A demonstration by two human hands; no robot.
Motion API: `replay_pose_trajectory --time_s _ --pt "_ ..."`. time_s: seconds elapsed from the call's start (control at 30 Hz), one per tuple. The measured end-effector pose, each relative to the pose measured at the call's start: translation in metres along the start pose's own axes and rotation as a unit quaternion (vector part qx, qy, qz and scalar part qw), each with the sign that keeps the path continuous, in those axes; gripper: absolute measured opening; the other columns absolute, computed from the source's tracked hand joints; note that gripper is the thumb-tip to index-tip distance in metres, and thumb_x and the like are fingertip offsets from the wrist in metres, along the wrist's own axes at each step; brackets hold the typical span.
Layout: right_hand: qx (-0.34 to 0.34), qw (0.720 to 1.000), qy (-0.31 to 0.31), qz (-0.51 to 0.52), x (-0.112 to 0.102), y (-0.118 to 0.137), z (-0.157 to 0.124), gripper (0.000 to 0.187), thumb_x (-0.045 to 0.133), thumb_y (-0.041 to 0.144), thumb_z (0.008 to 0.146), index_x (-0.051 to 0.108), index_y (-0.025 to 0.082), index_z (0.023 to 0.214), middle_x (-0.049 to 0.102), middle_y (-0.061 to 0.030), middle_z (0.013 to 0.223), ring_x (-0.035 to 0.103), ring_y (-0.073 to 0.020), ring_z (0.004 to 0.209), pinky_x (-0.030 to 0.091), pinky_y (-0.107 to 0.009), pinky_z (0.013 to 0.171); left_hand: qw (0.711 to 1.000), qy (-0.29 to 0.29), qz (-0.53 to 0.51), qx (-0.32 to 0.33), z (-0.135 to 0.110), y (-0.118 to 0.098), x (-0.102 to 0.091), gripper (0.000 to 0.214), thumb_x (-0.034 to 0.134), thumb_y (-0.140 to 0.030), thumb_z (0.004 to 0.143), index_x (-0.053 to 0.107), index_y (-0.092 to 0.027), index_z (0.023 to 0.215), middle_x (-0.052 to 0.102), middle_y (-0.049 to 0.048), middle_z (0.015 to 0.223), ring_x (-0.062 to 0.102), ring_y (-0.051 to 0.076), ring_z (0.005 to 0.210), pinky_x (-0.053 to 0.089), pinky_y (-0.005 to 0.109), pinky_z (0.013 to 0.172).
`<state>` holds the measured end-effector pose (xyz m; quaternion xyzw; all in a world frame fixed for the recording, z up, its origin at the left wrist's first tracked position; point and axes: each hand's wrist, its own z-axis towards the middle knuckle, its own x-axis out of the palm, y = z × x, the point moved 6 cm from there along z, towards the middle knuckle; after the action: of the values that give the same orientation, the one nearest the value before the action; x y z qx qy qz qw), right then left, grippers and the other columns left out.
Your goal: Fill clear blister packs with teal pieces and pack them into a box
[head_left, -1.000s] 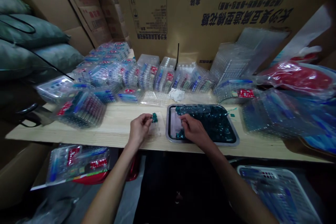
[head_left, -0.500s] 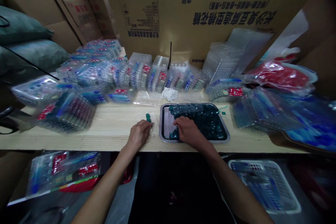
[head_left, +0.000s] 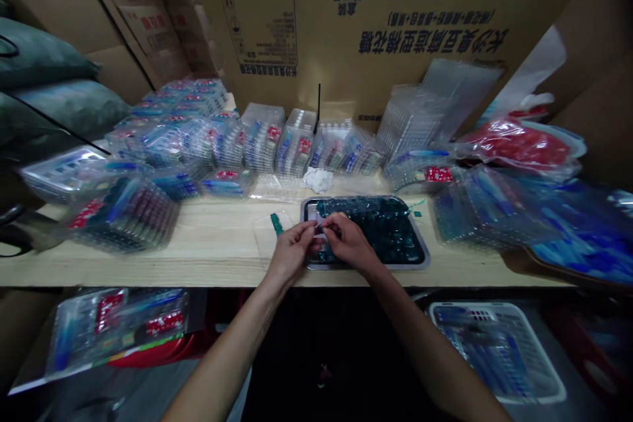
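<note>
Over the left part of a metal tray, my left hand and my right hand meet fingertip to fingertip. Both are closed in a pinch around something small and dark, too little to name. Shiny dark green pieces fill much of the tray, under a bit of clear film. Left of the tray a thin clear plastic sheet or shallow clear tray lies flat on the wooden table. A small green strip rests on it, just beyond my left hand.
Stacks of filled clear plastic packs line the table's left and back. A crumpled white tissue lies behind the tray. To the right are more packs, a bag of red items and a box of blue pieces. A large carton stands behind.
My left hand has moved right, from the green strip to my right hand. My right hand has lifted slightly from the tray's contents. More of the green strip shows.
</note>
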<state>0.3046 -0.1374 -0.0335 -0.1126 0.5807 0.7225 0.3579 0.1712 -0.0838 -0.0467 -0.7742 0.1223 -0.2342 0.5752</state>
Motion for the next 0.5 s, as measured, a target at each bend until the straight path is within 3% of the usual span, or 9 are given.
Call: replay_pose_trajectory --time_s 0.07,0.13,0.2,0.27,0.33,0.4,0.5 --pt "-0.011 0.999 -0.025 0.034 -0.003 0.002 0.002 0.008 0.051 0.019 0.089 0.059 0.020 0.089 0.057 -0.0029 0.086 0.057 -0.0177 0.079 0.046 -0.030 0.073 0.993 0.008 -0.106 -0.055 0.002 0.005 0.017 0.027 0.080 -0.023 0.074 0.075 -0.011 0.098 0.075 0.0078 0.090 0.068 0.012 0.072 0.056 0.022 0.070" --pt "-0.037 0.998 -0.044 0.015 -0.006 0.008 0.001 0.009 0.051 0.021 0.089 0.060 0.019 0.089 0.057 -0.0049 0.089 0.057 -0.0202 0.086 0.046 -0.032 0.077 0.984 -0.015 -0.161 -0.074 0.003 0.005 0.021 0.025 0.084 -0.016 0.069 0.076 -0.010 0.091 0.075 0.0084 0.091 0.068 0.011 0.073 0.056 0.019 0.071" --pt "-0.072 0.997 -0.022 0.004 -0.005 0.017 -0.002 0.016 0.050 0.019 0.089 0.063 0.018 0.099 0.058 -0.0079 0.098 0.057 -0.0220 0.096 0.046 -0.035 0.083 0.980 -0.042 -0.179 -0.078 0.005 0.002 0.011 0.026 0.084 -0.012 0.065 0.076 -0.010 0.089 0.075 0.0080 0.090 0.069 0.011 0.072 0.056 0.019 0.071" --pt "-0.086 0.996 0.021 -0.006 -0.004 0.023 -0.005 0.031 0.049 0.015 0.089 0.062 0.018 0.116 0.058 -0.0100 0.109 0.057 -0.0223 0.104 0.044 -0.036 0.088 0.984 -0.069 -0.158 -0.043 0.007 -0.006 -0.013 0.029 0.085 -0.012 0.063 0.076 -0.011 0.091 0.075 0.0067 0.086 0.069 0.011 0.070 0.057 0.021 0.072" --pt "-0.066 0.993 0.068 -0.066 -0.001 0.023 -0.010 0.039 0.048 0.013 0.089 0.060 0.018 0.125 0.058 -0.0108 0.114 0.055 -0.0238 0.107 0.042 -0.038 0.090 0.991 -0.105 -0.083 0.029 0.008 -0.020 -0.047 0.030 0.085 -0.017 0.064 0.076 -0.012 0.092 0.074 0.0056 0.085 0.068 0.012 0.072 0.056 0.024 0.075" --pt "-0.047 0.975 0.137 -0.166 0.005 0.021 -0.016 0.036 0.050 0.013 0.088 0.063 0.019 0.121 0.060 -0.0112 0.110 0.054 -0.0269 0.103 0.038 -0.041 0.087 0.983 -0.135 0.053 0.109 0.005 -0.034 -0.079 0.026 0.081 -0.024 0.069 0.077 -0.014 0.093 0.074 0.0054 0.088 0.068 0.014 0.076 0.056 0.028 0.080" --pt "-0.056 0.929 0.232 -0.284 0.018 0.022 -0.026 0.024 0.055 0.015 0.085 0.067 0.016 0.106 0.063 -0.0134 0.103 0.053 -0.0302 0.099 0.034 -0.041 0.082 0.931 -0.116 0.289 0.188 0.000 -0.041 -0.100 0.021 0.070 -0.025 0.078 0.077 -0.017 0.096 0.073 0.0055 0.092 0.068 0.018 0.083 0.055 0.032 0.082"
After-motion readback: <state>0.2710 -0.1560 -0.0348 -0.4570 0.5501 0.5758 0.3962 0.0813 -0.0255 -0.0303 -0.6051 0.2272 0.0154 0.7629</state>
